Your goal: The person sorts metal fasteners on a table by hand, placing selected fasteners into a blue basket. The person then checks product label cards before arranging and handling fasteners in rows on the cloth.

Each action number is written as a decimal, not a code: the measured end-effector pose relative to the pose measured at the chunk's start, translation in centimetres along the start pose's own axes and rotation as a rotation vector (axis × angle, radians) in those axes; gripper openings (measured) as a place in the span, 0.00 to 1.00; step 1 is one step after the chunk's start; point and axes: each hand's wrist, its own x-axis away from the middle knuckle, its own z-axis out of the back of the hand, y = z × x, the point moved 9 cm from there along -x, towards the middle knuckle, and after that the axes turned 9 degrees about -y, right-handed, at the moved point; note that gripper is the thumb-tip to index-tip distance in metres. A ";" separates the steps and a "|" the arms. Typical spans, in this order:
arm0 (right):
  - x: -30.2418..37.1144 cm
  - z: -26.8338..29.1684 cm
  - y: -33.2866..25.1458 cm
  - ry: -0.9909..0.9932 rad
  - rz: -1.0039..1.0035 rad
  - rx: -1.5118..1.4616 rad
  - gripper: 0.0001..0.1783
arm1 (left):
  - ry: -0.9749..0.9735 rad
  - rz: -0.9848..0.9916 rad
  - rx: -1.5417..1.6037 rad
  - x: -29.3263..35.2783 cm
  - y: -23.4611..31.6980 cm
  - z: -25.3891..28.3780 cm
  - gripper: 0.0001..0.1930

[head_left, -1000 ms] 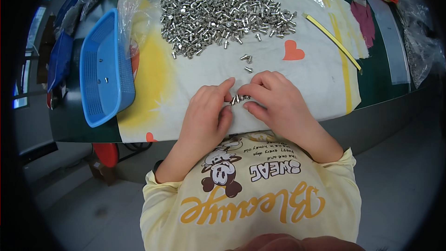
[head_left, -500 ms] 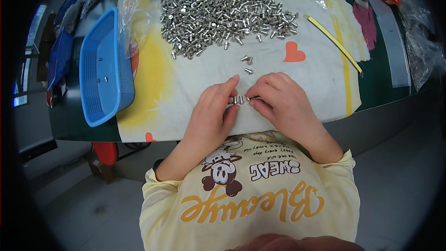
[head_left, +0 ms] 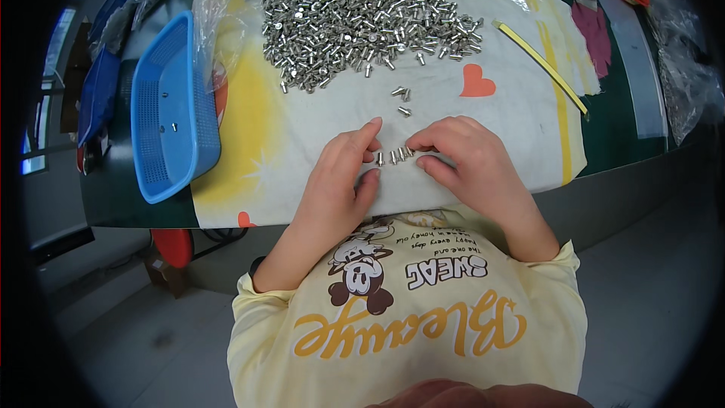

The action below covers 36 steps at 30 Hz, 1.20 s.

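Observation:
Between my hands a short row of several small silver metal screws (head_left: 393,157) stands on the pale cloth, side by side with small gaps. My left hand (head_left: 341,170) is open at the left end of the row, thumb and fingers apart around no screw. At the right end my right hand (head_left: 470,159) is open too, its index fingertip close to the last screw; whether it touches cannot be told. Just beyond the row lie a few loose screws (head_left: 404,112). Farther off, a big heap of the same screws (head_left: 340,30) spreads over the cloth.
A blue plastic basket (head_left: 202,147) with a few screws inside stands at the left. A yellow strip (head_left: 540,66) lies on the cloth at the right. Clear plastic bags (head_left: 215,30) border the heap, and a maroon cloth (head_left: 591,38) lies at the far right.
My hands have drawn apart slightly and their fingers have opened. The screws that were bunched between the fingertips now stand in a row on the cloth, free of the left hand.

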 end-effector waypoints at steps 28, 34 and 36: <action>-0.2 -0.8 -0.9 0.044 0.113 0.050 0.08 | 0.032 -0.028 -0.049 -0.4 0.3 -0.3 0.29; -0.1 -0.5 -0.5 0.080 0.058 -0.043 0.08 | 0.084 0.024 0.067 -0.2 -0.3 -0.1 0.27; -0.2 -0.5 -0.3 0.089 0.020 -0.013 0.07 | 0.089 0.052 0.071 -0.4 -0.5 -0.1 0.27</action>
